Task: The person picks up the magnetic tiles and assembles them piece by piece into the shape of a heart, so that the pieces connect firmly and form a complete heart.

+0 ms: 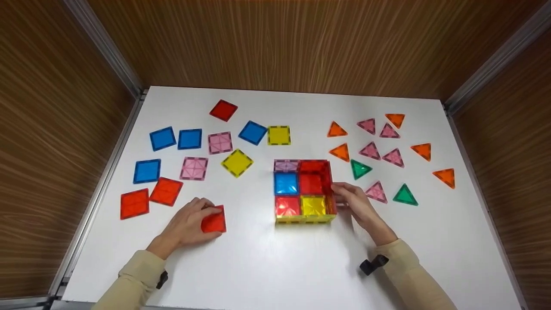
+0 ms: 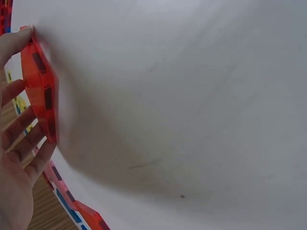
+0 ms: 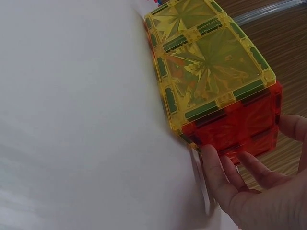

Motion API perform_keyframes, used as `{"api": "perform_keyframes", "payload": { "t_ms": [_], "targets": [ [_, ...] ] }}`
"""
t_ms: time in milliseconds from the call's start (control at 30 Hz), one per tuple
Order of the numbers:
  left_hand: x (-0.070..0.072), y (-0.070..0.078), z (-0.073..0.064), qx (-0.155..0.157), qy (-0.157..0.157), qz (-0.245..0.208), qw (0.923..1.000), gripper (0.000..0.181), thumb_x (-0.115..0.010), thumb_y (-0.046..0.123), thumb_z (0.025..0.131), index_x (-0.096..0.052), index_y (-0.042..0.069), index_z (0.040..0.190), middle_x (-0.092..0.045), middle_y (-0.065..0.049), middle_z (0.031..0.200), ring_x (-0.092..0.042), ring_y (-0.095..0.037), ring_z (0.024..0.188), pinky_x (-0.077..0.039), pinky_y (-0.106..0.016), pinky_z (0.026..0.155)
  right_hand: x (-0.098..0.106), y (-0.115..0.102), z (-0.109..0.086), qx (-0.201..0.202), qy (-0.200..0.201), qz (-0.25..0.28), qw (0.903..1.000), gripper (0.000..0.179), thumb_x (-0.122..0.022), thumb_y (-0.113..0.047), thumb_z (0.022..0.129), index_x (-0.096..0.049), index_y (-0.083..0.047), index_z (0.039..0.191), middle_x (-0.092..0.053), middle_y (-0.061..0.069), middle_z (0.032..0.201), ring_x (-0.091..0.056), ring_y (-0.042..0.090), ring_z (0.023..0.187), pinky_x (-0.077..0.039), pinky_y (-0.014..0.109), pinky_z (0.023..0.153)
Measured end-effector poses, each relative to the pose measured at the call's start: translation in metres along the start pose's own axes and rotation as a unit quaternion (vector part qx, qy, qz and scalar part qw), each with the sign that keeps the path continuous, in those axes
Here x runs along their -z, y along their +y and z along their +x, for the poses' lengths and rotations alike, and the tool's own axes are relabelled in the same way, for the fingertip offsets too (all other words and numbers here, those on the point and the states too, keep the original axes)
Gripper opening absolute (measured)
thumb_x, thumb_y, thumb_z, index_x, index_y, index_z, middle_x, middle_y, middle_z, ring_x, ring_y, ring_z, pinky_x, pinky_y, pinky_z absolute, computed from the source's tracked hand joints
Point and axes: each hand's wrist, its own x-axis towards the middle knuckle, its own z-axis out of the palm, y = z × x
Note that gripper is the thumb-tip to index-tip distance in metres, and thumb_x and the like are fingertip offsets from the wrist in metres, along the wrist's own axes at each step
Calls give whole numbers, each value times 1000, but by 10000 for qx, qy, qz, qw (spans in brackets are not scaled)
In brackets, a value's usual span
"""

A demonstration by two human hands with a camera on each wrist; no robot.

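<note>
My left hand [image 1: 187, 226] holds a translucent red square tile [image 1: 215, 221] by its edges, thumb on one side and fingertips on the other. In the left wrist view the tile [image 2: 41, 86] stands tilted close over the white table. A low open-topped box of magnetic tiles [image 1: 287, 184] stands right of centre, with blue, red and yellow squares as its floor. Its front wall [image 3: 211, 67] is yellow and its right wall [image 3: 240, 124] red; the back wall is pink and red. Fingertips of my right hand [image 1: 357, 204] rest against the outside of that red wall.
Loose square tiles in blue [image 1: 190, 139], pink [image 1: 194, 168], yellow [image 1: 237, 163] and red [image 1: 134, 203] lie across the left. Triangles in orange [image 1: 445, 177], pink [image 1: 393, 157] and green [image 1: 405, 195] are scattered at the right. Wood-grain panels [image 1: 275, 47] enclose the white table [image 1: 267, 267].
</note>
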Motion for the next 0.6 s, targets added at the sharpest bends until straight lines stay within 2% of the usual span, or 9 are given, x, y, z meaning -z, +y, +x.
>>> {"api": "perform_keyframes", "payload": {
  "t_ms": [200,400,500,600],
  "targets": [
    [-1,8,15,77,144,-393,9991,59,-90,43,80,-73,21,132,-64,-5,129,-59,-24,121,-64,-45,93,-1,1,-1,60,23,26,10000,61,-59,-45,107,-52,-2,150,-67,11,139,-70,13,103,-60,22,93],
    [-5,26,36,512,404,-1114,9916,56,-89,42,82,-72,21,131,-63,-5,130,-59,-27,126,-64,-47,92,-2,2,-1,153,-25,78,9998,58,-57,-42,108,-52,-1,149,-69,10,135,-71,12,101,-60,23,93],
    [-12,38,48,844,607,-1539,9826,55,-89,39,84,-71,20,132,-63,-7,131,-58,-30,129,-64,-49,94,-1,2,-1,125,-24,103,9999,57,-57,-42,108,-52,-1,149,-68,11,137,-71,12,101,-60,22,93],
    [-20,52,61,1214,878,-2197,9640,50,-87,32,87,-71,17,132,-64,-9,131,-59,-30,127,-62,-48,97,0,3,-2,113,-28,105,9999,59,-57,-43,108,-52,-1,149,-67,13,139,-71,12,101,-60,22,93]
  ]
}}
